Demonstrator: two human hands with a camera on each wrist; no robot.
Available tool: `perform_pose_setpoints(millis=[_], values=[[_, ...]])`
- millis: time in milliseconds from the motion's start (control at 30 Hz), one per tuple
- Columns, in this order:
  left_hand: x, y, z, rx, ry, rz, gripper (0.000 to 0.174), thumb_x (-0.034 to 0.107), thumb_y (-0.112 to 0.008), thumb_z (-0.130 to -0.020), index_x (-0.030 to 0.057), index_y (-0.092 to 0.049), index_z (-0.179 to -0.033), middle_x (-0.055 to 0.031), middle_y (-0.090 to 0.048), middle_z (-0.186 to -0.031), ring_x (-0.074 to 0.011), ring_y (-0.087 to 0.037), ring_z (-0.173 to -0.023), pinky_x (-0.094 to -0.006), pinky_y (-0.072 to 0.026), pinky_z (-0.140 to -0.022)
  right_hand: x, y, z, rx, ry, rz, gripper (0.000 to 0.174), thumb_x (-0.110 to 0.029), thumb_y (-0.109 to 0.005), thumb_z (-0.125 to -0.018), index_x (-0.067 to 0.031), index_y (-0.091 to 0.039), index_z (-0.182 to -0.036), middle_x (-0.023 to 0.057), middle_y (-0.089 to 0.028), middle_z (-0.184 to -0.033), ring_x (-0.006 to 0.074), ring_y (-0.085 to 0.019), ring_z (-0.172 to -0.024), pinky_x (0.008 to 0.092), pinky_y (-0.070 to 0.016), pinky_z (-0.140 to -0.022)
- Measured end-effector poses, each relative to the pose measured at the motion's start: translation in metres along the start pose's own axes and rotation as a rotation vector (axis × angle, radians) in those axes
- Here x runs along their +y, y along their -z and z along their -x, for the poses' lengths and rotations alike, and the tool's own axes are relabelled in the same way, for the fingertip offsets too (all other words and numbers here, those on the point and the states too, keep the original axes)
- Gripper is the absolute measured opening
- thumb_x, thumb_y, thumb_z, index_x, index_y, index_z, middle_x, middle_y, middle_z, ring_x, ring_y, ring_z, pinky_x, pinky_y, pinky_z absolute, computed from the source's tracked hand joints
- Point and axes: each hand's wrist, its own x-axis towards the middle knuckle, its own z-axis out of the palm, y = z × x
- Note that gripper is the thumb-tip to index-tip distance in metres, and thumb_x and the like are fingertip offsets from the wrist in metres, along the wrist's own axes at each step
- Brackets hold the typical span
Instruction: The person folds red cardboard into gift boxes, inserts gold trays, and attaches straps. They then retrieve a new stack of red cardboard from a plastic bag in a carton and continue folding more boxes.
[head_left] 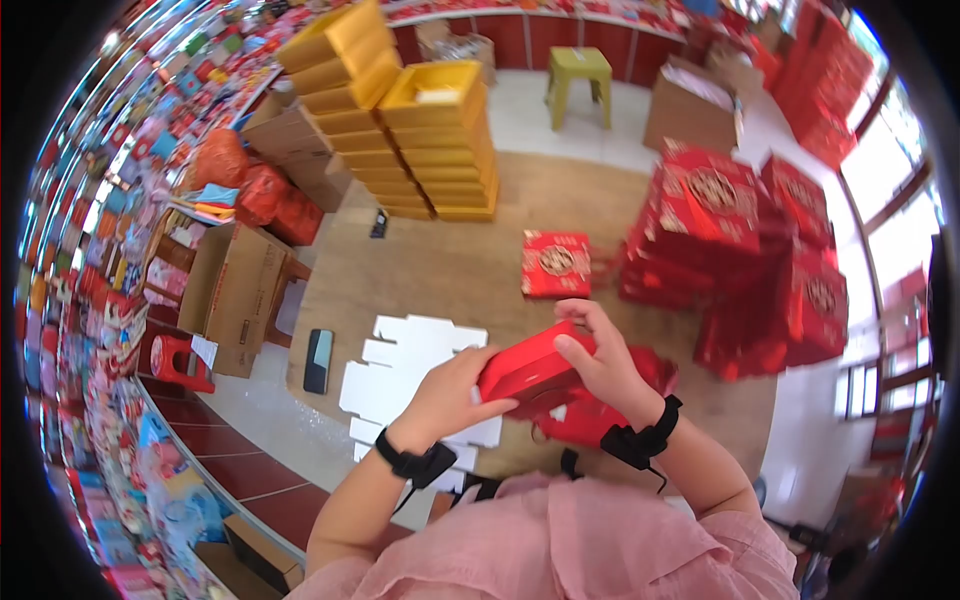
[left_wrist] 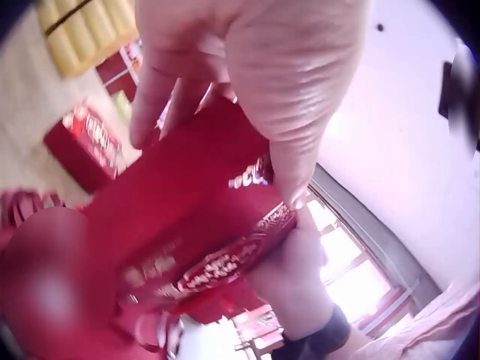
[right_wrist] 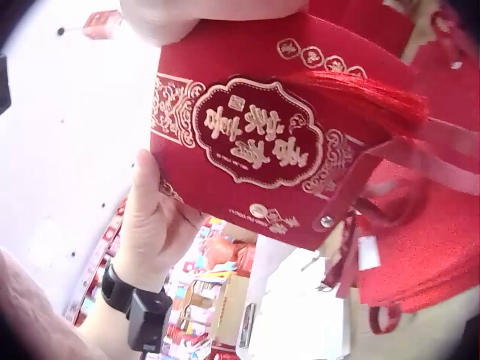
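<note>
Both hands hold a red gift box (head_left: pixel 525 370) above the near side of the table. My left hand (head_left: pixel 445 395) grips its left end, with the thumb along the near side. At the other end my right hand (head_left: pixel 605 365) holds it, thumb on top and fingers at the far side. The right wrist view shows the gift box's face (right_wrist: pixel 255 142) with gold characters, a red tassel and a snapped strap. Red handled bags (head_left: pixel 590 425) lie under and beside the right hand. Flat white die-cut card sheets (head_left: pixel 410 345) lie near the left hand.
A closed red box (head_left: pixel 556 263) sits mid-table, with stacked red boxes (head_left: pixel 710 210) to the right. Tall stacks of yellow trays (head_left: pixel 440 150) stand at the far left. A phone (head_left: pixel 318 360) lies by the left edge. Beyond are a green stool (head_left: pixel 580 68) and a cardboard box (head_left: pixel 250 300).
</note>
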Motion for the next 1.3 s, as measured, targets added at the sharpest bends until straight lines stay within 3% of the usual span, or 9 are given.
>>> perform_pose_setpoints(millis=[133, 233, 300, 400, 500, 600, 700, 900, 1300], values=[[-0.062, 0.025, 0.057, 0.292, 0.233, 0.511, 0.052, 0.021, -0.071, -0.079, 0.0001, -0.048, -0.122, -0.0116, -0.061, -0.106, -0.0215, -0.061, -0.092, -0.0301, -0.0493, -0.079, -0.051, -0.039, -0.133, -0.077, 0.429, 0.401, 0.039, -0.016, -0.064, -0.082, -0.0073, -0.051, -0.118, 0.0146, -0.055, -0.102, 0.0286, -0.056, -0.090, 0.0367, -0.0471, -0.082], [-0.092, 0.033, 0.080, 0.391, 0.338, 0.900, 0.043, 0.020, -0.060, -0.088, 0.0027, -0.046, -0.125, -0.0087, -0.060, -0.109, -0.0188, -0.060, -0.097, -0.0292, -0.0515, -0.078, -0.062, -0.068, -0.252, -0.026, 0.294, 0.792, 0.047, -0.025, -0.061, -0.085, -0.0145, -0.046, -0.127, 0.0169, -0.060, -0.106, 0.0339, -0.059, -0.096, 0.0419, -0.0483, -0.081], [-0.091, 0.036, 0.084, 0.671, 0.392, 1.387, 0.040, 0.026, -0.051, -0.094, 0.0035, -0.044, -0.127, -0.0084, -0.060, -0.113, -0.0208, -0.060, -0.104, -0.0319, -0.0535, -0.077, -0.048, -0.083, -0.302, -0.069, 0.196, 0.963, 0.045, -0.029, -0.058, -0.086, -0.0151, -0.046, -0.127, 0.0172, -0.063, -0.106, 0.0348, -0.060, -0.099, 0.0440, -0.0482, -0.081], [-0.111, 0.048, 0.090, 0.612, 0.356, 1.555, 0.047, 0.042, -0.035, -0.099, 0.0055, -0.046, -0.126, -0.0099, -0.063, -0.110, -0.0249, -0.063, -0.098, -0.0379, -0.0549, -0.076, -0.013, -0.084, -0.338, -0.134, 0.169, 1.096, 0.033, -0.032, -0.054, -0.088, -0.0120, -0.053, -0.114, 0.0171, -0.064, -0.101, 0.0354, -0.060, -0.098, 0.0457, -0.0476, -0.080], [-0.128, 0.056, 0.089, 0.549, 0.373, 1.687, 0.055, 0.050, -0.024, -0.099, 0.0072, -0.048, -0.123, -0.0122, -0.065, -0.100, -0.0258, -0.065, -0.080, -0.0401, -0.0545, -0.069, -0.044, -0.077, -0.276, 0.028, 0.328, 0.737, 0.027, -0.031, -0.055, -0.090, -0.0052, -0.053, -0.098, 0.0209, -0.061, -0.081, 0.0389, -0.060, -0.079, 0.0440, -0.0454, -0.065], [-0.132, 0.060, 0.076, 0.608, 0.351, 1.642, 0.053, 0.050, -0.026, -0.099, 0.0065, -0.053, -0.113, -0.0098, -0.065, -0.087, -0.0210, -0.060, -0.064, -0.0367, -0.0521, -0.060, -0.065, -0.058, -0.164, -0.009, 0.228, 0.505, 0.023, -0.021, -0.061, -0.087, 0.0005, -0.055, -0.083, 0.0165, -0.055, -0.068, 0.0299, -0.056, -0.064, 0.0367, -0.0416, -0.056], [-0.135, 0.053, 0.066, 0.537, 0.322, 1.600, 0.054, 0.051, -0.027, -0.098, 0.0076, -0.055, -0.111, -0.0084, -0.065, -0.086, -0.0185, -0.057, -0.060, -0.0350, -0.0497, -0.056, -0.073, -0.020, -0.080, -0.263, 0.497, 0.681, 0.015, -0.016, -0.068, -0.077, -0.0054, -0.058, -0.079, 0.0104, -0.054, -0.065, 0.0278, -0.049, -0.058, 0.0367, -0.0370, -0.063], [-0.092, 0.035, 0.043, 0.477, 0.366, 1.384, 0.047, 0.048, -0.033, -0.099, 0.0075, -0.056, -0.105, -0.0047, -0.060, -0.074, -0.0135, -0.053, -0.058, -0.0318, -0.0482, -0.054, -0.108, 0.041, -0.015, -0.493, 0.511, 0.972, 0.017, -0.022, -0.068, -0.073, -0.0112, -0.057, -0.077, 0.0056, -0.047, -0.064, 0.0227, -0.045, -0.060, 0.0350, -0.0321, -0.065], [-0.022, -0.016, 0.038, 0.144, 0.336, 1.423, 0.041, 0.042, -0.031, -0.100, 0.0074, -0.050, -0.110, -0.0043, -0.058, -0.077, -0.0115, -0.050, -0.056, -0.0290, -0.0481, -0.052, -0.116, 0.093, 0.037, -0.232, 0.537, 1.171, 0.025, -0.027, -0.067, -0.076, -0.0094, -0.052, -0.069, 0.0048, -0.045, -0.057, 0.0238, -0.042, -0.052, 0.0356, -0.0340, -0.064]])
